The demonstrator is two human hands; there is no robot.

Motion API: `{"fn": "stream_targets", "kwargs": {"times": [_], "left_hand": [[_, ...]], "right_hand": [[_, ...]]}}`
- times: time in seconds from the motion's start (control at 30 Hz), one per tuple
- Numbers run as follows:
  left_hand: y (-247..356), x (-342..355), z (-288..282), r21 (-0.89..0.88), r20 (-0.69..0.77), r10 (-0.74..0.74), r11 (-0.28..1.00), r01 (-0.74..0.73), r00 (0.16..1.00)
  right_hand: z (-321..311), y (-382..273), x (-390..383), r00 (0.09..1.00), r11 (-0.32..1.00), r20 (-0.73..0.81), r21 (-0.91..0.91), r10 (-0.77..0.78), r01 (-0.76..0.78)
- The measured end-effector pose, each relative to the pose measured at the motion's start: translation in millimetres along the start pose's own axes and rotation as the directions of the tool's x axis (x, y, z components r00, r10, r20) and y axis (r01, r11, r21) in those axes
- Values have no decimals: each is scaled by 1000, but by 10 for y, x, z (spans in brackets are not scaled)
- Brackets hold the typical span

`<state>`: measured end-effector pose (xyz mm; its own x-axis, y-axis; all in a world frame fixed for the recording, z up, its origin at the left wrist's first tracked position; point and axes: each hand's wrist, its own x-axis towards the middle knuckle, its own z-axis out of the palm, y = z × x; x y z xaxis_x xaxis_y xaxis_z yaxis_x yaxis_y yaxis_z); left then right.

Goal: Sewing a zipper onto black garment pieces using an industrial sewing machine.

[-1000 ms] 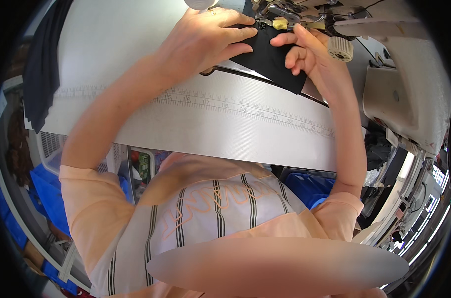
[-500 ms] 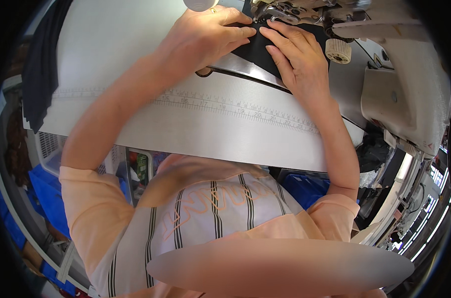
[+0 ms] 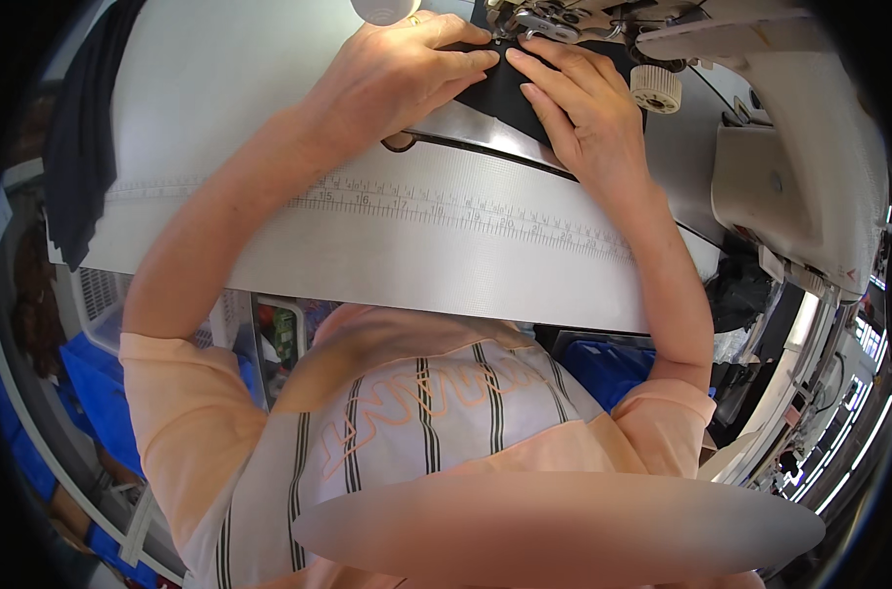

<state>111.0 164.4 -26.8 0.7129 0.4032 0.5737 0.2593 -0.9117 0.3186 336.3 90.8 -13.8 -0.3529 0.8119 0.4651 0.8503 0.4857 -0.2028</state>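
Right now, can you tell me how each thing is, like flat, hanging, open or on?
Left hand: open, fingers stretched onto the black cloth.
Right hand: open, fingertips on the same cloth.
Black cloth: spread under the fingertips.
Sewing machine: cannot tell if it's running.
Dark cloth: draped in folds near the table's left end.
White table: partly covered by the arms.

Head view: left fisheye of head-worn pair, facing downward, upright, unmirrored
Striped shirt (image 3: 456, 412): nearest, lower centre
Ruler-marked worktable (image 3: 367, 250): mid-range, edges bowed
Left hand (image 3: 387, 74), right hand (image 3: 583, 108): farther out, near top edge
Sewing machine (image 3: 799, 128): upper right, cropped
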Motion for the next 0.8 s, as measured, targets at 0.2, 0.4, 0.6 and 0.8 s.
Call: {"fn": "stream_targets", "kwargs": {"times": [0.2, 0.4, 0.6, 0.8], "left_hand": [[-48, -40, 58, 101, -42, 19, 995, -15, 999], [-8, -104, 65, 125, 3, -81, 989, 80, 997], [35, -112, 76, 253, -11, -47, 966, 48, 999], [50, -107, 75, 229, -11, -50, 972, 51, 999]], "right_hand": [[-620, -309, -176, 990, 995, 93, -3, -102, 103], [-3526, 1618, -1040, 613, 654, -752, -340, 242, -676], [-3975, 3135, -2544, 99, 408, -541, 489, 835, -771], [-3469, 2607, -2625, 82, 593, -620, 692, 780, -410]]}}
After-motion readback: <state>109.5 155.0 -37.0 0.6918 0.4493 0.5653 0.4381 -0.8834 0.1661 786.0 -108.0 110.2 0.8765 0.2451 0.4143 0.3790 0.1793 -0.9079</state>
